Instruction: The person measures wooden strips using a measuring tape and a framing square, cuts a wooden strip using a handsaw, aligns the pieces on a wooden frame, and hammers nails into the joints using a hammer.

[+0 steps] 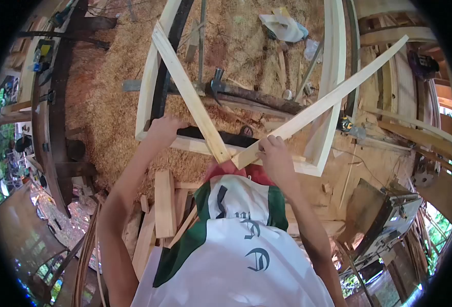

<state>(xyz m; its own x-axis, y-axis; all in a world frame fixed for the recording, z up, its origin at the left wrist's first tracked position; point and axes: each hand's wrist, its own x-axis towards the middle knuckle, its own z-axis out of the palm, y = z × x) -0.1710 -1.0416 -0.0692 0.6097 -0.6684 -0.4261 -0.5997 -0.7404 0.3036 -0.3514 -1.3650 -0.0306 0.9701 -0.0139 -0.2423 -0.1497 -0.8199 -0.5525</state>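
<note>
A pale wooden frame [333, 123] lies before me, its near rail [192, 145] close to my lap. My left hand [164, 131] is closed over the frame's near left corner; its fingertips are partly hidden. My right hand [276, 153] grips a long wooden strip [338, 92] near its lower end, thumb and fingers around its edge. This strip slants up to the right across the frame's right side. A second wooden strip [187, 87] slants up to the left, resting over the left side. The strips' lower ends meet or nearly meet at my lap.
A claw hammer [217, 84] lies inside the frame among sawdust [108, 66]. Beyond it is a crumpled plastic bag [285, 26]. A tape measure [345, 124] sits right of the frame. Offcuts [164, 204] stand by my left side. Timber and a worn metal box [390, 225] are at right.
</note>
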